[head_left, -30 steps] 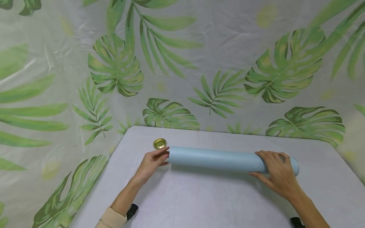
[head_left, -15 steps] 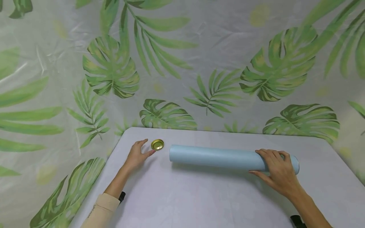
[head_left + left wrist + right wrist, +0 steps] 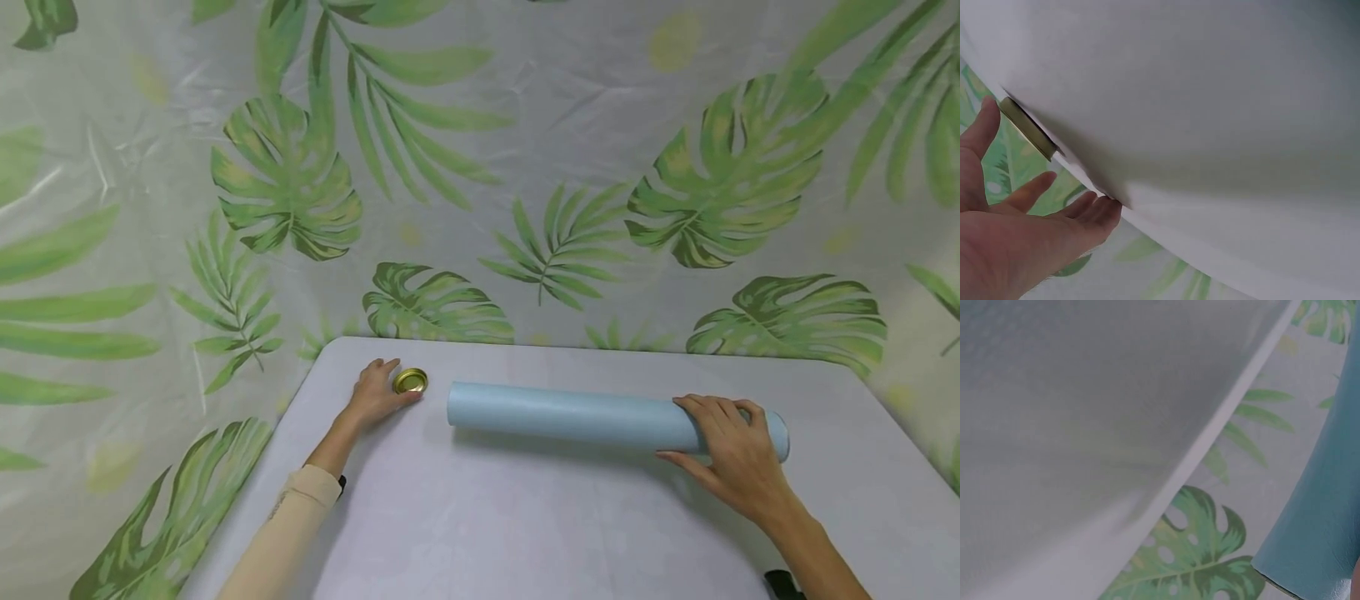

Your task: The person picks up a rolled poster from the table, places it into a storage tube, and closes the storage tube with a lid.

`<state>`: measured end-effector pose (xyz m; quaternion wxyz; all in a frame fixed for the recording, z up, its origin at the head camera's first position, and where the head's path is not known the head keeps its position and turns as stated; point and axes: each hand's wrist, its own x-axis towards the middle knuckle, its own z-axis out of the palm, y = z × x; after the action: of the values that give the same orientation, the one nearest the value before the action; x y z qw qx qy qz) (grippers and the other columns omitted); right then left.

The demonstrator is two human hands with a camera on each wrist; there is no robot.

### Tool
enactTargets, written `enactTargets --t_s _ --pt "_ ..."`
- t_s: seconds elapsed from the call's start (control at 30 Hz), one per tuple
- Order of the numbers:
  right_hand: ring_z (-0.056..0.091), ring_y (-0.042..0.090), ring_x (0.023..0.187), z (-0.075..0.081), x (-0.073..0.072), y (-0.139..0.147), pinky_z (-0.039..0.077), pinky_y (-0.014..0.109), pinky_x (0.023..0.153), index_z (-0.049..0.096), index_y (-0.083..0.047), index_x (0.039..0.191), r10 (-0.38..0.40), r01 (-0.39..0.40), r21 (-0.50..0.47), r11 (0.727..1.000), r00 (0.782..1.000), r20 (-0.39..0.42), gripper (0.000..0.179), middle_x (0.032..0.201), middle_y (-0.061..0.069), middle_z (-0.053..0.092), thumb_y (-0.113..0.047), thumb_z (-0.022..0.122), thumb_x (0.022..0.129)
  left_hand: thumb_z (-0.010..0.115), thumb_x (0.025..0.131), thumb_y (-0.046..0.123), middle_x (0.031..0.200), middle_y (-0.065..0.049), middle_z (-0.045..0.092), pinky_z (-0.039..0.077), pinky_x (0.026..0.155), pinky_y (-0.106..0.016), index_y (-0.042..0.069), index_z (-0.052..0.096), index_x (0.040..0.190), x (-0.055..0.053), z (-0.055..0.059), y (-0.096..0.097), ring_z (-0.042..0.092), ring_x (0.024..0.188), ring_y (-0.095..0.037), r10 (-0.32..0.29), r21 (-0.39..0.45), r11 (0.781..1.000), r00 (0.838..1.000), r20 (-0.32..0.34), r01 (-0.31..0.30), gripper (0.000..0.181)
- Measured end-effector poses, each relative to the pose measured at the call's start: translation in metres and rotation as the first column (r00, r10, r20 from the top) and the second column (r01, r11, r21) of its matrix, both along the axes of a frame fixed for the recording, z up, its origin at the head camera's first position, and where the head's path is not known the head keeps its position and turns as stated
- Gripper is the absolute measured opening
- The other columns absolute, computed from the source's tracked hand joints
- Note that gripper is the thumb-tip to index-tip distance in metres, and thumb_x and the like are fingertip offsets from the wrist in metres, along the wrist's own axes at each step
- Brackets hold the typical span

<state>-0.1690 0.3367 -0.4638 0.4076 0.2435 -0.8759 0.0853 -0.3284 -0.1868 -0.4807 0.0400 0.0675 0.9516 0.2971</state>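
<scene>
A gold round metal lid (image 3: 410, 381) lies with its hollow side up near the table's far left corner. My left hand (image 3: 375, 397) is beside it, thumb and fingers spread around its near and left sides. In the left wrist view a slim gap shows between the lid (image 3: 1029, 129) and the fingers of the left hand (image 3: 1029, 240). My right hand (image 3: 735, 454) grips a long light-blue cylindrical tube (image 3: 555, 411) near its right end, holding it sideways above the table. Most of that hand is out of the right wrist view, where the tube (image 3: 1316, 512) fills the right side.
The white table (image 3: 525, 517) has rounded far corners. Close behind it hangs a pale curtain (image 3: 570, 108) printed with green leaves, which also runs along the left side. The tube casts a shadow on the table below.
My left hand has left the tube's left end and moved left to the lid, then in closer around it. The right hand keeps its grip, and the tube has barely moved.
</scene>
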Motion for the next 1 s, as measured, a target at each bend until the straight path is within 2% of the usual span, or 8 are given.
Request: enactTargets --t_s 0.17,0.33,0.57,0.8,1.0 --pt "0.065 0.041 0.098 -0.001 0.004 0.002 0.039 0.064 0.092 0.069 0.003 0.122 -0.024 0.024 0.005 1.000 0.999 0.030 0.094 0.111 0.022 0.072 -0.083 0.043 0.093 0.078 0.092 0.042 0.163 -0.036 0.026 0.024 0.120 -0.071 -0.002 0.042 0.155 -0.005 0.000 0.009 0.022 0.154 -0.053 -0.019 -0.037 0.999 1.000 0.002 0.019 0.084" --pt "0.065 0.042 0.097 -0.001 0.006 0.004 0.039 0.065 0.092 0.069 0.003 0.122 -0.042 0.042 0.002 0.999 0.998 0.041 0.096 0.111 0.023 0.072 -0.084 0.042 0.092 0.078 0.092 0.042 0.163 -0.036 0.025 0.025 0.120 -0.070 -0.001 0.046 0.153 -0.005 0.002 0.014 0.021 0.154 -0.052 -0.029 -0.077 0.997 1.000 -0.004 0.028 0.081" --pt "0.065 0.042 0.096 -0.002 0.004 0.004 0.040 0.064 0.089 0.070 0.003 0.120 -0.022 0.022 -0.010 1.000 1.000 -0.001 0.094 0.109 0.023 0.072 -0.083 0.044 0.093 0.076 0.095 0.040 0.163 -0.037 0.024 0.026 0.120 -0.070 -0.001 0.047 0.152 -0.002 0.003 0.015 0.020 0.154 -0.053 -0.017 -0.101 0.995 1.000 0.008 0.018 0.076" --pt "0.065 0.044 0.097 -0.003 0.006 0.005 0.039 0.064 0.091 0.069 0.002 0.123 -0.053 0.052 0.008 0.999 0.998 0.043 0.096 0.112 0.023 0.072 -0.085 0.042 0.092 0.077 0.095 0.038 0.164 -0.036 0.025 0.026 0.120 -0.070 -0.001 0.048 0.151 0.000 0.005 0.012 0.021 0.154 -0.053 -0.017 -0.067 0.998 1.000 0.013 0.017 0.074" --pt "0.065 0.044 0.096 -0.002 0.006 0.006 0.040 0.065 0.090 0.069 0.002 0.123 -0.056 0.056 0.007 0.998 0.998 0.038 0.096 0.112 0.023 0.072 -0.085 0.042 0.092 0.078 0.094 0.035 0.166 -0.032 0.025 0.026 0.121 -0.070 -0.001 0.047 0.152 0.002 0.009 0.006 0.026 0.152 -0.054 -0.033 0.015 0.999 0.999 0.000 0.033 0.075"
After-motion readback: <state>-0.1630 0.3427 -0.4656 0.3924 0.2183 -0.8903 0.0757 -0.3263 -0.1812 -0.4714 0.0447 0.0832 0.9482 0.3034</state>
